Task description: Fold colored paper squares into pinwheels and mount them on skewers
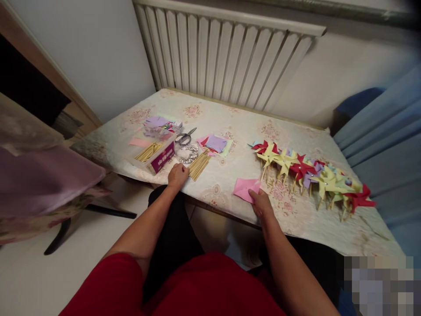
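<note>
My right hand (261, 202) grips a pink paper square (245, 188) by its right edge, thumb on top, over the front of the table. At the table's front edge my left hand (178, 176) is closed, fingertips together; whatever they may pinch is too small to make out. Just right of it lies a bundle of thin wooden sticks (199, 166). Behind the left hand is a clear dish of small shiny pieces (187, 153). Coloured paper sheets (215, 144) are stacked beyond the sticks. Finished paper pinwheels (302, 167) in red, yellow and purple lie in a row at the right.
A clear box with a purple label (162, 159) holds more sticks on the left. Scissors (184, 138) and cut paper pieces (157, 123) lie near it. A radiator (226, 57) stands behind the flowered tablecloth (243, 125); a blue curtain (378, 136) hangs at the right.
</note>
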A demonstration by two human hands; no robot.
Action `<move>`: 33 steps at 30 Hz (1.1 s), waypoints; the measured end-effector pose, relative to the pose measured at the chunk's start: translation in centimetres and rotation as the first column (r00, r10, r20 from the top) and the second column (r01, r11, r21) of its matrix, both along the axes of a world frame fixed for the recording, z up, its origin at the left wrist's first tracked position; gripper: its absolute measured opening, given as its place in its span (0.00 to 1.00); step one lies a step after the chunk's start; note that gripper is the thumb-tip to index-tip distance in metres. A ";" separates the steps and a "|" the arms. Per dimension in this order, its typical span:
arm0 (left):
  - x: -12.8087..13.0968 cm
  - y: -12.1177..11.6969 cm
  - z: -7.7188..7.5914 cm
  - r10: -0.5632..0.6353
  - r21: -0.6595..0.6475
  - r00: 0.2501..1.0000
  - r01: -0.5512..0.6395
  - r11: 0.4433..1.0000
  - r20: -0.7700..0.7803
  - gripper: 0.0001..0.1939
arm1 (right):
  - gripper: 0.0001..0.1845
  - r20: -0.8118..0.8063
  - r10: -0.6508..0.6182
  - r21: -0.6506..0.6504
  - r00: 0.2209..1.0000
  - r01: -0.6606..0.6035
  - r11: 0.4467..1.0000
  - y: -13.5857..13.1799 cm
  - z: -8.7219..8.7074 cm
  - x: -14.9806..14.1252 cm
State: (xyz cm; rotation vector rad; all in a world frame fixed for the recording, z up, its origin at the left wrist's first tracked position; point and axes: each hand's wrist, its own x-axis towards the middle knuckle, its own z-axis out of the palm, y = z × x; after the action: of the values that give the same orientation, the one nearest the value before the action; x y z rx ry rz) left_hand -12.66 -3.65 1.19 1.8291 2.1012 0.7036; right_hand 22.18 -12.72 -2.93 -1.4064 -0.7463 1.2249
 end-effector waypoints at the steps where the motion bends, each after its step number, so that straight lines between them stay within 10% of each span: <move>1: 0.0 0.0 0.0 -0.001 -0.002 1.000 0.001 1.000 0.000 0.09 | 0.17 -0.003 -0.003 0.003 1.000 0.003 1.000 0.0 -0.1 0.1; 33: -0.2 0.3 -0.5 0.006 0.023 0.999 -0.007 1.000 0.051 0.09 | 0.16 -0.001 -0.005 -0.006 1.000 0.005 1.000 0.1 -0.4 0.2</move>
State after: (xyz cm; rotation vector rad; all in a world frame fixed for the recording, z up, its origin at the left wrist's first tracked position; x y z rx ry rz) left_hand -12.82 -3.37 0.74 1.7977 2.0762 0.7704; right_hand 22.43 -12.66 -3.29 -1.4117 -0.7386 1.2242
